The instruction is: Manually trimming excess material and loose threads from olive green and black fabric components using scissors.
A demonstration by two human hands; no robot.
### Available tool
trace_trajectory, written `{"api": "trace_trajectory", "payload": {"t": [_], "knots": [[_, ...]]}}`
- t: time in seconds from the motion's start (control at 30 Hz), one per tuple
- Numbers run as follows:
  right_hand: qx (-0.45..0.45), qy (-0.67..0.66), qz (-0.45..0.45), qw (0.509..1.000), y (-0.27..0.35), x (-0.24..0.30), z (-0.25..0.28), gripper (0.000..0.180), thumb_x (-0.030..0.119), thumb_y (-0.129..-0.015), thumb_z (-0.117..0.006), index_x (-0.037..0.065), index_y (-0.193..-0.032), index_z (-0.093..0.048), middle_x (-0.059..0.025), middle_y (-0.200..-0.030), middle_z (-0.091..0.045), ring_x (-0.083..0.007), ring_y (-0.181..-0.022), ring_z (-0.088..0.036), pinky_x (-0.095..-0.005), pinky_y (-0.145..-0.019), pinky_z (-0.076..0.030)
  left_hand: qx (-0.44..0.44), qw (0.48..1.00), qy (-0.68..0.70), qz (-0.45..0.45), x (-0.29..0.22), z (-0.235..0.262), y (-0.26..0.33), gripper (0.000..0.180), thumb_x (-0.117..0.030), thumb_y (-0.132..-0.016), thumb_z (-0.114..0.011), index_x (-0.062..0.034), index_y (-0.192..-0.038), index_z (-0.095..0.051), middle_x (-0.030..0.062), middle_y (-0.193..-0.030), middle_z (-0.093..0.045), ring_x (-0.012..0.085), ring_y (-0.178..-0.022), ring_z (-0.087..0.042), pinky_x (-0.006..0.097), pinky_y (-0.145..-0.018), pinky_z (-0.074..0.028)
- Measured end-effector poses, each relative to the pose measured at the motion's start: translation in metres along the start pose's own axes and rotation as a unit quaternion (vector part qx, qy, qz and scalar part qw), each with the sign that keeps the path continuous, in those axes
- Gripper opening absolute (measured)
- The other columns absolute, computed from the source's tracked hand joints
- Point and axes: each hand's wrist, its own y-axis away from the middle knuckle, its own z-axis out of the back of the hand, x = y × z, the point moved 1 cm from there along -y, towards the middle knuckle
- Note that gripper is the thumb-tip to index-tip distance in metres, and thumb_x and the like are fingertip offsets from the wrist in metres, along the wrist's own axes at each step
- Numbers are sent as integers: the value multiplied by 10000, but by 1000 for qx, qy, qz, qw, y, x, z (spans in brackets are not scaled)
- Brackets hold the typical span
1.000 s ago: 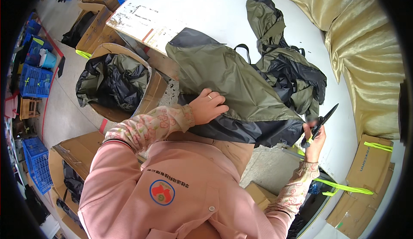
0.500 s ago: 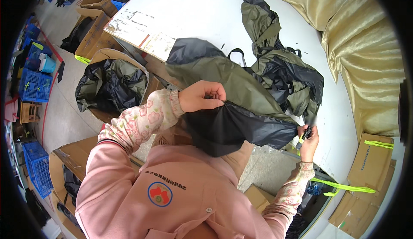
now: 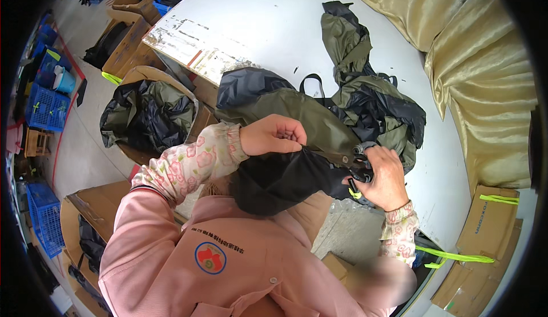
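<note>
the olive-and-black fabric [image 3: 299, 113] looks thin, smooth, faintly shiny; the white tabletop [image 3: 257, 23] smooth, flaked rough near its edge; the gold curtain [image 3: 476, 120] glossy, satiny cloth; the crate [image 3: 47, 107] plastic.

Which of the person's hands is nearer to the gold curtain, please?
Right: the right hand holds bunched olive-and-black fabric to the left of the gold curtain; the left hand pinches the same fabric farther left.

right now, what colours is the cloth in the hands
The cloth is olive green and black; head view.
</note>
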Motion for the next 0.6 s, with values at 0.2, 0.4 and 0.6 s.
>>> {"api": "trace_trajectory", "payload": {"t": [0.2, 0.4, 0.6], "knots": [[17, -7, 13, 1000, -9, 8, -1, 502, 284, -525, -842, 20, -838, -552, -114, -762, -545, -320, -758, -535, -375, -673, -385, 17, 1000, 11, -14, 0, -6, -2, 80, -87, -854, -603, -36, -911, -579, -53, -810, -544, 15, -725, -469, 183, -665, -398], [12, 2, 20, 1000, -11, 9, -2, 479, 292, -525, -842, 28, -793, -545, -107, -728, -540, -310, -728, -537, -373, -652, -385, 32, 999, 21, -1, 1, -4, -3, 86, -54, -845, -608, -34, -921, -573, -42, -825, -552, 25, -758, -493, 194, -706, -409], [-13, 0, 31, 999, -11, 7, -2, 434, 289, -530, -838, 33, -717, -543, -92, -642, -529, -306, -642, -537, -376, -615, -391, 25, 1000, 9, 1, -2, -4, -1, 88, -53, -842, -609, -34, -920, -574, -44, -835, -545, 24, -764, -488, 193, -710, -408]]}}
